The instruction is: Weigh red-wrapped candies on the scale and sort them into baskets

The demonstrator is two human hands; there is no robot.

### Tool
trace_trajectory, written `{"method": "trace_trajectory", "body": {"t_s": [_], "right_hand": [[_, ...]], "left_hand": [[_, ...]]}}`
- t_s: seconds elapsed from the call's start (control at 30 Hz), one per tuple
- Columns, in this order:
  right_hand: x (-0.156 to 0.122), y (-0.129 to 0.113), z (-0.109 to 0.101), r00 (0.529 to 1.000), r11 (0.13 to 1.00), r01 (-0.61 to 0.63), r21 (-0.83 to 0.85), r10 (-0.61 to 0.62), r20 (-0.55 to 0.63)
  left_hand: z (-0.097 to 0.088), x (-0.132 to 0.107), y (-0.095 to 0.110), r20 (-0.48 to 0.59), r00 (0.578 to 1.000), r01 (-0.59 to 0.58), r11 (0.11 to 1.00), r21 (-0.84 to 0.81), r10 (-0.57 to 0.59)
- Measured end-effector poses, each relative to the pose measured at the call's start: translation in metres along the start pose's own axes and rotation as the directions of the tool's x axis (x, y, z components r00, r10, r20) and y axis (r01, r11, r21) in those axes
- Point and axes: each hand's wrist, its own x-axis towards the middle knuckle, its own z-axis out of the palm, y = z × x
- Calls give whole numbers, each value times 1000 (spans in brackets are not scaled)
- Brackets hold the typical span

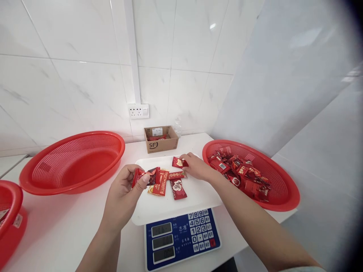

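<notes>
White tile wall [187,41] behind. L hand [126,189]: thumb clamped over glossy red-and-dark foil packet [153,175], prob. to stop slipping. R hand [195,167]: fingertips on edge of small red packet [177,162] — pinch unclear. White plastic tray [159,213] under both; other red packets [178,189] spread between, likely easing pickup.

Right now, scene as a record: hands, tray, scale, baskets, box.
left hand: holding at least one red packet
right hand: fingers at a small packet, grip unclear
white tray: above the blue scale, carrying packets
right basket: heaped packets
left basket: red, perforated
cardboard box: behind tray, red packets inside
</notes>
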Motion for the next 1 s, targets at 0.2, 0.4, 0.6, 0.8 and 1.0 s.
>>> {"method": "trace_trajectory", "body": {"t_s": [0.2,0.4,0.6,0.8,1.0], "right_hand": [[-27,-1,-10,985,986,-85,146,105,-134],[-65,-16,-3,989,967,-116,227,134,-67],[-72,-21,2,982,986,-168,17,169,-87],[-74,-39,2,987,996,-84,30,87,-133],[-73,-82,25,944,948,310,-75,-316,-90]], "left_hand": [[-1,0,1,-5,1000,-7,1000,-6,7],[0,-1,1,2,1000,1,1000,-12,-1],[1,-1,2,15,1000,1,1000,-12,-1],[0,-2,3,9,1000,-4,1000,-25,4],[1,-3,3,8,1000,-9,1000,-1,9]]}}
